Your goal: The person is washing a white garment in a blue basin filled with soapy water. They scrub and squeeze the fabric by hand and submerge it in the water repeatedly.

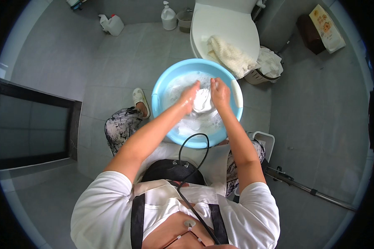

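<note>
A light blue round basin (158, 83) of sudsy water stands on the floor in front of me. Between my hands, just over the foam, is a wet white cloth (202, 101). My left hand (189, 97) is closed on its left side and slightly smeared by motion. My right hand (220, 92) forms a fist around the cloth's right side. More white fabric or thick foam (189, 126) lies in the near part of the basin; I cannot tell which.
Behind the basin is a white toilet (226, 25) with a cream knitted cloth (228, 54) on its lid. A filled waste bin (268, 66) stands beside it. Bottles, including a white pump bottle (168, 17), line the back wall. A black cable (183, 182) loops before my chest.
</note>
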### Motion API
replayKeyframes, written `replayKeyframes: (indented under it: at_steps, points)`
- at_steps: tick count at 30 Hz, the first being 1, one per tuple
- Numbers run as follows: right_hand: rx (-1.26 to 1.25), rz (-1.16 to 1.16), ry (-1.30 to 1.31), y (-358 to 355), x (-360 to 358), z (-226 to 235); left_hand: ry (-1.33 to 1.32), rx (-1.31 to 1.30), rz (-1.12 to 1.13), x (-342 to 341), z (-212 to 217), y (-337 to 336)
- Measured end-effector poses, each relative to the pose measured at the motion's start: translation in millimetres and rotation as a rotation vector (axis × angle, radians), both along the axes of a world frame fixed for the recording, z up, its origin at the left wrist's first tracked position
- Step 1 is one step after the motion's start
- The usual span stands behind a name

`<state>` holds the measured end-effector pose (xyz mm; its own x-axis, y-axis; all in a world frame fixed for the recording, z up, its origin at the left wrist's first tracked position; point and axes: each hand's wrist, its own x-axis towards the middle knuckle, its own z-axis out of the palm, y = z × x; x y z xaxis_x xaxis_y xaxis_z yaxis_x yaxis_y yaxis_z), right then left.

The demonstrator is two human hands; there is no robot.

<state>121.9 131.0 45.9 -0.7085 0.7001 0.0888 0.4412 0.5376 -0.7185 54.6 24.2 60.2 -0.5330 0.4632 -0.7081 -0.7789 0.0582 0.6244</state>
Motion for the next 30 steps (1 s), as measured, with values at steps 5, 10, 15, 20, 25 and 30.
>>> replayKeyframes:
  at_steps: [5, 10, 15, 20, 25, 30]
  points:
    - [-0.112, 0.114, 0.422, 24, 17, 2, 0.523, -0.131, -0.006, -70, -19, -41]
    - [0.016, 0.262, 0.327, 30, 38, 32, 0.746, -0.158, -0.19, -74, -9, -63]
    - [0.316, 0.721, -0.226, 30, 57, 22, 1.189, -0.385, -0.853, -63, -23, -80]
    - [0.144, 0.432, -0.38, 11, 49, 16, 1.271, -0.561, -0.825, -50, -17, -65]
    - [0.367, 0.277, -0.358, 7, 38, -20, 1.23, -0.753, -0.79, -42, -34, -51]
    - [0.171, 0.361, -0.658, 2, 23, -26, 1.289, -0.96, -1.002, -24, -50, -48]
